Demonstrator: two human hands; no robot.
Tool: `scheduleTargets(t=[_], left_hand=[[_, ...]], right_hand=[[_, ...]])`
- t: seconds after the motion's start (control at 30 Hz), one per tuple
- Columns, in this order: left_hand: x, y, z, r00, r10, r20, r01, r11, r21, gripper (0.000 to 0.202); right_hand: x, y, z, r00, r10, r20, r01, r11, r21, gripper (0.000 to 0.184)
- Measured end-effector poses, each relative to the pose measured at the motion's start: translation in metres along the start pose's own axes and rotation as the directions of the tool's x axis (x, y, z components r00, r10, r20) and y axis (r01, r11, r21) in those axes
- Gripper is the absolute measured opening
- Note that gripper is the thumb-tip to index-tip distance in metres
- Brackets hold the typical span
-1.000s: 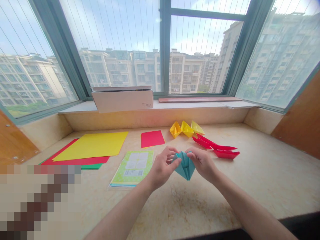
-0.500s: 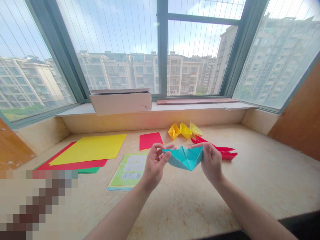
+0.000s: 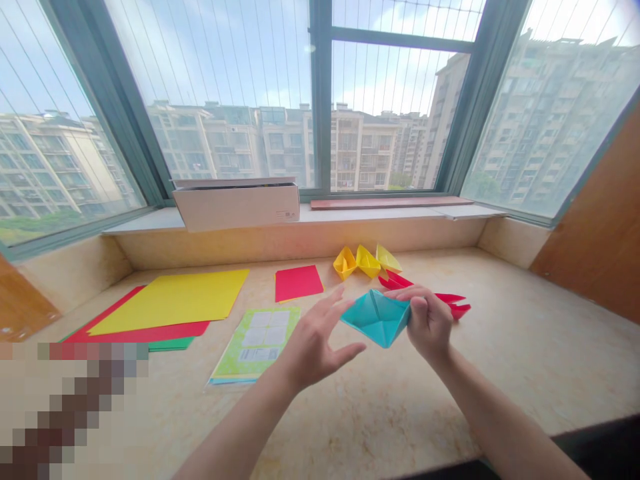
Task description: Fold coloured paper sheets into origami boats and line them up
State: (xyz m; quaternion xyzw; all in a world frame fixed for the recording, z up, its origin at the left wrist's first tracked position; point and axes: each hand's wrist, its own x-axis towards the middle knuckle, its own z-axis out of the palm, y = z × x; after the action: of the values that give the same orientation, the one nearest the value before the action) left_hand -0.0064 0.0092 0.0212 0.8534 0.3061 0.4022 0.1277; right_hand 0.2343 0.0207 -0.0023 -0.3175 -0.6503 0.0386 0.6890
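Observation:
A turquoise folded paper boat [image 3: 377, 319] is held in the air above the counter, tilted so its creased inside shows. My right hand [image 3: 429, 319] pinches its right end between thumb and fingers. Beside the boat's left end is my left hand [image 3: 320, 340], fingers and thumb spread apart, with nothing in its grip; whether a fingertip still brushes the paper I cannot tell. Behind my right hand lie red paper boats [image 3: 454, 305], partly hidden by it. Three yellow paper boats [image 3: 369, 261] stand in a row farther back.
Large yellow sheets [image 3: 175, 300] lie over red and green ones at the left. A small red paper stack [image 3: 299, 283] and a green paper packet [image 3: 257, 343] are nearer the middle. A white box [image 3: 237, 205] sits on the window ledge; the counter's front edge is at lower right.
My left hand has let go of the boat's left end and opened its fingers. The boat has tipped in my right hand, showing more of its inside. The view has shifted slightly.

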Motion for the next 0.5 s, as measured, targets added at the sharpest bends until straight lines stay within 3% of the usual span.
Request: scheduleTargets(t=[0.07,0.17,0.33,0.5], left_hand=[[0.0,0.005,-0.002,0.997,0.064,0.05,-0.074,0.97,0.232,0.083],[0.001,0.014,-0.001,0.983,0.13,0.126,-0.173,0.88,0.443,0.073],[0.0,0.021,0.006,0.955,0.233,0.185,-0.297,0.802,0.518,0.031],[-0.001,0.023,0.005,0.947,0.292,0.134,-0.32,0.808,0.495,0.023]], right_hand=[[-0.001,-0.001,0.001,0.996,-0.052,0.077,0.054,0.998,-0.02,0.033],[-0.005,-0.004,0.008,0.989,-0.086,0.12,0.088,0.996,-0.016,0.03],[-0.013,-0.01,0.019,0.999,-0.053,0.004,0.053,0.999,0.008,0.03],[-0.016,-0.013,0.02,0.995,0.025,-0.097,-0.025,1.0,0.002,0.033]])
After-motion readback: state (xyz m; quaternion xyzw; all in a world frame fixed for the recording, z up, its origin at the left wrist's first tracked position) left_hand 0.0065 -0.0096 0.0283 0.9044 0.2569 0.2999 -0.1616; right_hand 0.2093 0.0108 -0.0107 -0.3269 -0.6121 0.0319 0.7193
